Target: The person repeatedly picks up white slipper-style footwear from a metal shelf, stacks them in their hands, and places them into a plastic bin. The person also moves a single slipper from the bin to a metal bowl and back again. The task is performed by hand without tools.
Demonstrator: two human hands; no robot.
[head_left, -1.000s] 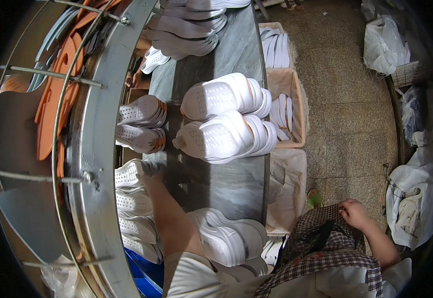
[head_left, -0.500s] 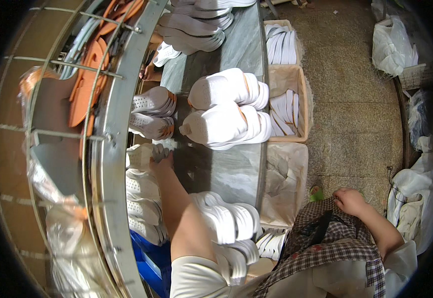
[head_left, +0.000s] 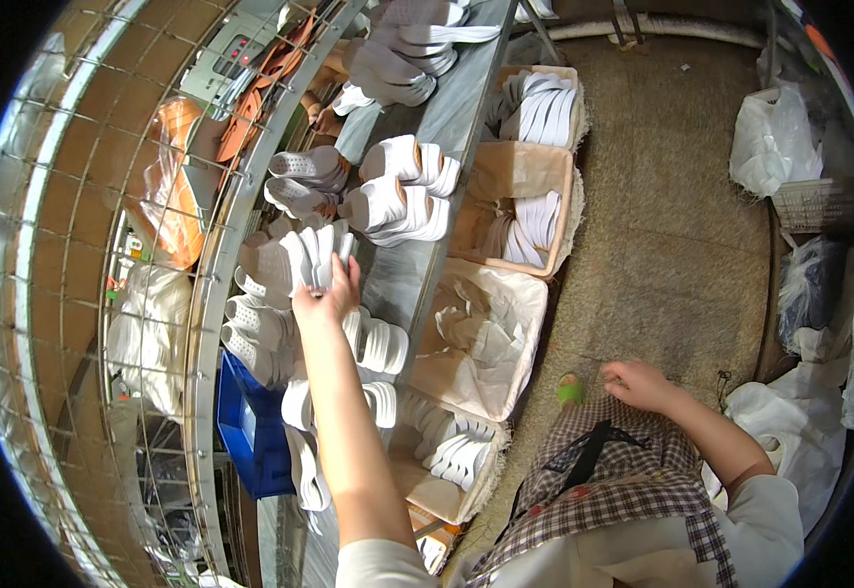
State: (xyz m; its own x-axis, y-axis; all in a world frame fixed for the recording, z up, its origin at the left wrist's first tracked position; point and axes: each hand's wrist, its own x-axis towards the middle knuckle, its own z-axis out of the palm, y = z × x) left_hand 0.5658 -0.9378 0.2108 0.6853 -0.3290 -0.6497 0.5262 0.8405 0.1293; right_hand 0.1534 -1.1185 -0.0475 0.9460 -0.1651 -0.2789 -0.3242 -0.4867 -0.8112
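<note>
My left hand [head_left: 327, 292] reaches far over the grey bench [head_left: 390, 284], its fingers closed on the near end of a nested stack of white clogs [head_left: 311, 251]. The stack fans out beyond the fingertips, beside more white perforated clogs [head_left: 254, 333] along the bench's left side. Just past it lie two stacks of white clogs [head_left: 380, 204] with orange-brown inner edges, and another perforated pair [head_left: 307, 167]. On the right, my right hand [head_left: 635, 384] hangs in front of my checked apron [head_left: 643, 441], fingers curled, with nothing visible in it.
Beside the bench stand cloth-lined bins [head_left: 541, 323], some holding white straps or shoe parts. A wire mesh [head_left: 103, 196] rises at left above a blue crate [head_left: 255, 431]. Another person's hand [head_left: 327, 120] shows beyond the bench. White bags [head_left: 775, 142] line the right side.
The view has shifted and tilted, so the bench appears slanted and more bins show. My left hand now has the clog stack spread out in its grasp. My right hand stays curled by the apron.
</note>
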